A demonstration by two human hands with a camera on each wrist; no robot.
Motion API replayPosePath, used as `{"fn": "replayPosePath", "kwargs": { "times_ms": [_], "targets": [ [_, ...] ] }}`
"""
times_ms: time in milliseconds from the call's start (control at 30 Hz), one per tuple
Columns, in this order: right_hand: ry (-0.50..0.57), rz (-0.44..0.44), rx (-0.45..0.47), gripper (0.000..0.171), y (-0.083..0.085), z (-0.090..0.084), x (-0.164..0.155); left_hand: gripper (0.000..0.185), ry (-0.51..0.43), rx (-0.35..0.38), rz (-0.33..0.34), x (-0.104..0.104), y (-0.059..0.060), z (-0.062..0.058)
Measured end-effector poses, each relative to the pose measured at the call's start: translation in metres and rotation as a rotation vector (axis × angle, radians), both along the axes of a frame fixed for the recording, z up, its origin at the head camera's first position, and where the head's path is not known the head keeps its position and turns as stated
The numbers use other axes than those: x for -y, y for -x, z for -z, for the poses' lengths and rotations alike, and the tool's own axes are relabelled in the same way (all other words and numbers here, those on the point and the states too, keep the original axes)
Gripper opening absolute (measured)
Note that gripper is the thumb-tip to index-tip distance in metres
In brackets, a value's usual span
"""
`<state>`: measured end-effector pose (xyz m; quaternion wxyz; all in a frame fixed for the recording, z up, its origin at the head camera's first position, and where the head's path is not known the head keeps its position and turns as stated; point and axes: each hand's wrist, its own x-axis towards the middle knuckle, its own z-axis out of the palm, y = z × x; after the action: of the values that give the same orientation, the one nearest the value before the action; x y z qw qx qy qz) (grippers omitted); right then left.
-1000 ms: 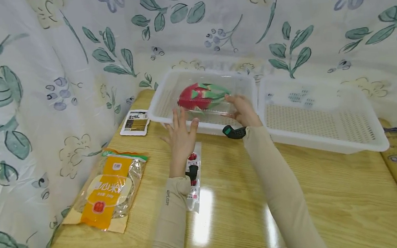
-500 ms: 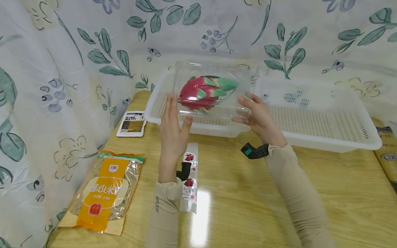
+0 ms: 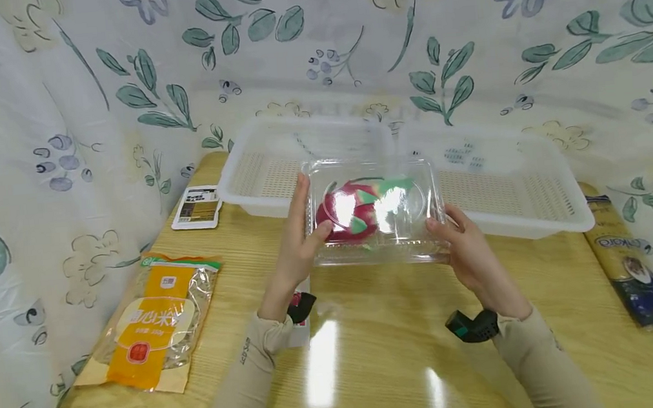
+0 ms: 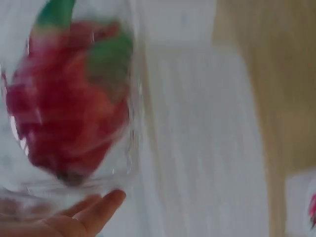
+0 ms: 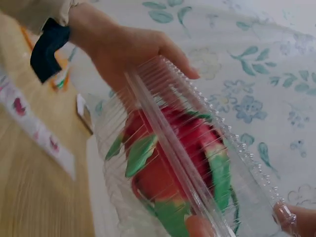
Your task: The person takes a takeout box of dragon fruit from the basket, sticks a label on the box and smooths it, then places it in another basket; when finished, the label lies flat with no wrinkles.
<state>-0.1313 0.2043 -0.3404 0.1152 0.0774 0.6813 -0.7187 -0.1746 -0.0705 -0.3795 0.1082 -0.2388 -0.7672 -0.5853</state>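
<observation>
left hand (image 3: pixel 298 245): sits at the 9 o'clock end of the clear clamshell box (image 3: pixel 375 209), fingers pretty straight, palm flat against the short side with the thumb tucked onto the front edge. More pressing than wrapping.
clamshell box: held up off the wooden table (image 3: pixel 376 368) between both hands, in front of the two white baskets, so not inside either. Long axis runs 9 to 3, hand to hand, lid facing up at the head camera.
dragon fruit (image 3: pixel 356 209): inside the box, red body toward 9 o'clock, green scales pointing toward 3.
right hand (image 3: pixel 471 253): on the 4 o'clock corner, fingers curled up around the rim, gripping it. Both hands are equally on the box, neither is closer.
left basket (image 3: pixel 254 178): at 11 o'clock behind the box, just beyond it.
right basket (image 3: pixel 524 193): at 2 o'clock, its near rim passes right behind the right hand.
hard to see: glare on the lid washes out the middle of the fruit, the left wrist view is all motion blur, and a red-printed packet (image 3: pixel 302 326) on the table is mostly hidden under the left wrist.
off to the side: orange bag (image 3: pixel 153 323) at 8 o'clock, dark packet (image 3: pixel 629 268) at 4, partly cut off by the table edge.
</observation>
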Motion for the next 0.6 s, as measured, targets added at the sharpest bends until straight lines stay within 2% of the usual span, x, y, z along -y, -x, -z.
{"fn": "replayPosePath", "kwargs": {
  "times_ms": [67, 267, 433, 600],
  "targets": [
    [-0.089, -0.004, -0.027, 0.074, -0.016, 0.0, -0.004, 0.088, -0.023, -0.011, 0.033, -0.009, -0.011, 0.005],
    [-0.426, 0.021, -0.159, 0.078, -0.047, -0.001, -0.005, 0.093, -0.053, -0.057, 0.045, -0.029, -0.037, 0.012],
    [-0.514, 0.06, -0.259, 0.074, -0.07, 0.001, -0.01, 0.096, -0.024, -0.092, 0.054, -0.037, -0.052, 0.009],
    [-0.639, 0.087, -0.363, 0.076, -0.094, 0.011, -0.013, 0.095, 0.013, -0.065, 0.115, -0.039, -0.07, 0.012]
  ]
}}
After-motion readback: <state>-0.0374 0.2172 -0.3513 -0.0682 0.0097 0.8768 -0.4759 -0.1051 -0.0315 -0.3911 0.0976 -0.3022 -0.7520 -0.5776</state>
